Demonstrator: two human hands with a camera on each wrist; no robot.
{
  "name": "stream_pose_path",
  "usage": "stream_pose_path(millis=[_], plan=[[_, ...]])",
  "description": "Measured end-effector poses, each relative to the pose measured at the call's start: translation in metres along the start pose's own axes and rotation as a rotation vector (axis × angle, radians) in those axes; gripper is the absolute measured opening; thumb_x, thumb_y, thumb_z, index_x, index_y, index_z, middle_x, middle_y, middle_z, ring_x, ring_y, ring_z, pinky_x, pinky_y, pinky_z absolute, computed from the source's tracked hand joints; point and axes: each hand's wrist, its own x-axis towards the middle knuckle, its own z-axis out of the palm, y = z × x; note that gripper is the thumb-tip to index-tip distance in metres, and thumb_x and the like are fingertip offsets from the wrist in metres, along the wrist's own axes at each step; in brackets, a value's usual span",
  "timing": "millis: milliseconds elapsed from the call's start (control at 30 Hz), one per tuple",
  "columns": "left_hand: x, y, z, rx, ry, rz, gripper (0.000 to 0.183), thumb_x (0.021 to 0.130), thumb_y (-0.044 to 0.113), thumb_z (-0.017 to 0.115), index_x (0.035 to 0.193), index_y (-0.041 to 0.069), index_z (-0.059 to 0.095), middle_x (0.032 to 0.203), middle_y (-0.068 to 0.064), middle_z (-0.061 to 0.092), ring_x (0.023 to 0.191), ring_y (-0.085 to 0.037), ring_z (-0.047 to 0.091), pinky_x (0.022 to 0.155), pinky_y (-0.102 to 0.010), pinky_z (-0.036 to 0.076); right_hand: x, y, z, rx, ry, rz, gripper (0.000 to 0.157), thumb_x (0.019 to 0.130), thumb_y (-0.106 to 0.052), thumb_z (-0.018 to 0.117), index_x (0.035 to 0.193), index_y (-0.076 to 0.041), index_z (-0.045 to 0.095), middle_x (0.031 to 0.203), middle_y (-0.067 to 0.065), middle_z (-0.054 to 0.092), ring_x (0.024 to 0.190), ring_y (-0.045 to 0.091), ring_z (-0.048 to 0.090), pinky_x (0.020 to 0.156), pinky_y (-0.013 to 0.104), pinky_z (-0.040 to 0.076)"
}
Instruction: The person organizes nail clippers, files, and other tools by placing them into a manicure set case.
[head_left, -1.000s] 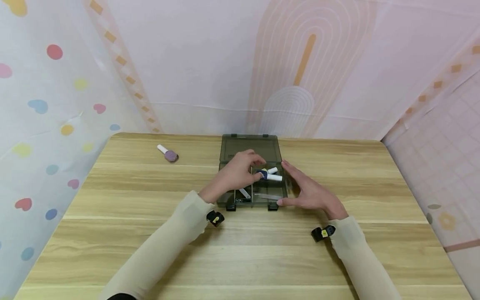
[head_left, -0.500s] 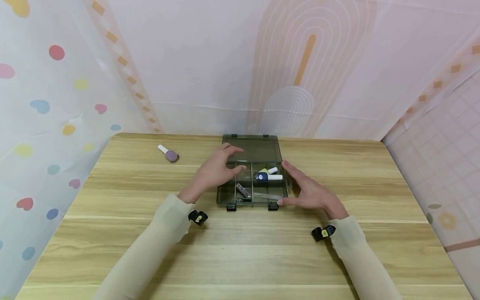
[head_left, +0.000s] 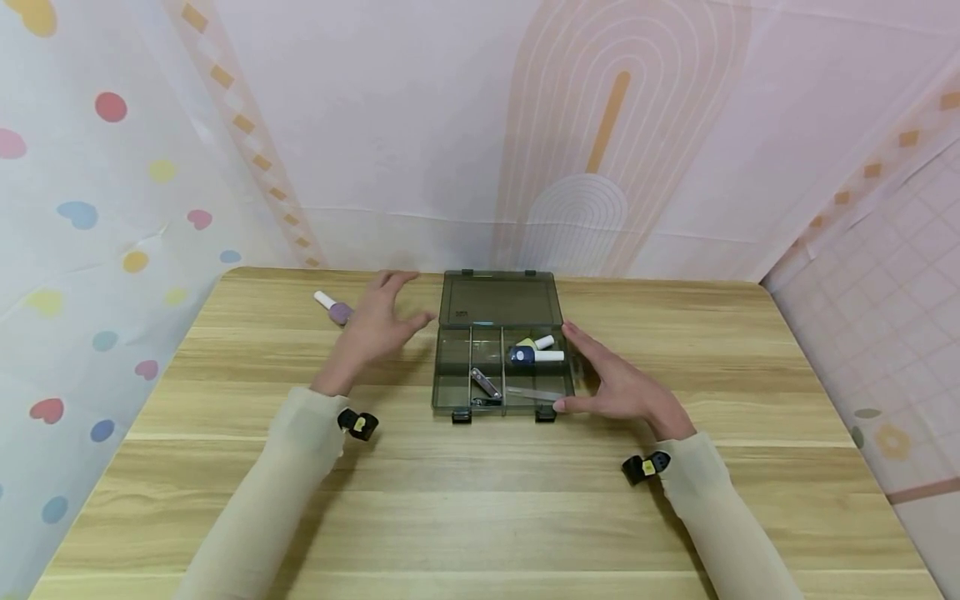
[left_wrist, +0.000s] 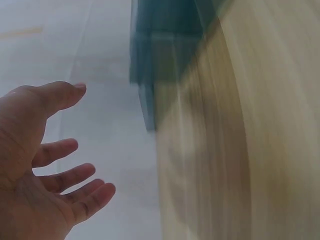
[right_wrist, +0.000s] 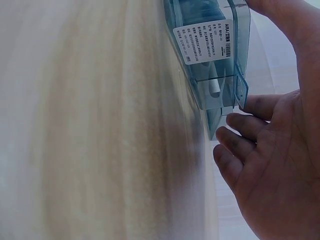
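My left hand [head_left: 375,323] hovers beside a purple nail polish bottle [head_left: 340,312] with a white cap, partly covering it. Its fingers are spread and hold nothing; the left wrist view shows the bare palm. A smoky clear compartment box [head_left: 453,390] lies with its lid [head_left: 501,298] laid back. My right hand [head_left: 624,385] rests along the box's right side, thumb at the front corner, index finger at the hinge end. Inside lie a dark blue polish bottle [head_left: 522,355], a yellow one [head_left: 543,342], a nail clipper [head_left: 485,382] and a pale, thin strip [head_left: 534,392].
The wooden table [head_left: 480,508] runs up to a patterned cloth backdrop [head_left: 420,150]. Two black latches [head_left: 462,416] stick out at the box's front. A small dark item [head_left: 487,402] lies below the clipper, its kind unclear. A white printed label [right_wrist: 205,42] is on the box's side.
My left hand has moved left from over the polish bottles in the box to the purple bottle. The dark blue bottle now lies free of the fingers. My right hand has stayed put.
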Motion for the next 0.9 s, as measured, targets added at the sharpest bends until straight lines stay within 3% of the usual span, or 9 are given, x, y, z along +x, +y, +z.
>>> stream_pose_path(millis=[167, 400, 533, 567, 800, 900], plan=[[0.000, -0.021, -0.008, -0.007, 0.064, -0.042, 0.073, 0.095, 0.035, 0.072, 0.154, 0.004, 0.042, 0.158, -0.028, 0.034, 0.144, -0.050, 0.036, 0.112, -0.070, 0.038, 0.000, 0.000, 0.000, -0.003, -0.002, 0.006, 0.119, 0.083, -0.056, 0.081, 0.167, -0.020, 0.006, 0.175, -0.002, 0.001, 0.162, 0.027, 0.007, 0.129, 0.055, 0.018], [0.000, -0.045, -0.015, -0.037, 0.151, -0.138, 0.074, 0.094, 0.033, 0.074, 0.152, -0.002, 0.043, 0.158, -0.032, 0.031, 0.147, -0.052, 0.026, 0.117, -0.069, 0.031, 0.000, 0.000, 0.000, 0.010, 0.002, -0.004, 0.118, 0.083, -0.056, 0.081, 0.167, -0.019, 0.006, 0.175, -0.001, 0.002, 0.162, 0.027, 0.006, 0.129, 0.055, 0.017], [-0.003, -0.057, -0.019, -0.062, 0.196, -0.195, 0.078, 0.095, 0.036, 0.073, 0.153, -0.003, 0.040, 0.158, -0.033, 0.027, 0.147, -0.051, 0.022, 0.117, -0.067, 0.033, 0.000, 0.001, 0.001, 0.013, 0.003, -0.003, 0.118, 0.083, -0.056, 0.081, 0.167, -0.019, 0.007, 0.175, 0.000, 0.002, 0.162, 0.027, 0.006, 0.129, 0.055, 0.017], [-0.004, -0.059, -0.020, -0.072, 0.206, -0.211, 0.080, 0.095, 0.038, 0.073, 0.154, -0.003, 0.039, 0.158, -0.034, 0.026, 0.145, -0.051, 0.026, 0.115, -0.066, 0.037, 0.001, 0.000, 0.001, 0.014, 0.004, -0.004, 0.118, 0.083, -0.056, 0.081, 0.167, -0.019, 0.007, 0.175, 0.001, 0.002, 0.162, 0.027, 0.006, 0.129, 0.055, 0.017], [-0.007, -0.072, -0.024, -0.125, 0.256, -0.367, 0.087, 0.093, 0.043, 0.073, 0.157, -0.002, 0.034, 0.154, -0.037, 0.026, 0.141, -0.052, 0.024, 0.111, -0.064, 0.040, 0.001, 0.000, 0.001, 0.015, 0.002, -0.004, 0.118, 0.083, -0.055, 0.081, 0.167, -0.018, 0.007, 0.175, -0.001, 0.002, 0.162, 0.027, 0.006, 0.129, 0.055, 0.017], [-0.008, -0.077, -0.022, -0.134, 0.246, -0.444, 0.091, 0.093, 0.046, 0.071, 0.159, -0.001, 0.029, 0.151, -0.038, 0.028, 0.136, -0.051, 0.031, 0.111, -0.063, 0.041, 0.002, 0.000, 0.002, 0.018, 0.001, -0.001, 0.118, 0.083, -0.055, 0.081, 0.167, -0.018, 0.007, 0.175, -0.001, 0.001, 0.162, 0.027, 0.006, 0.129, 0.055, 0.017]])
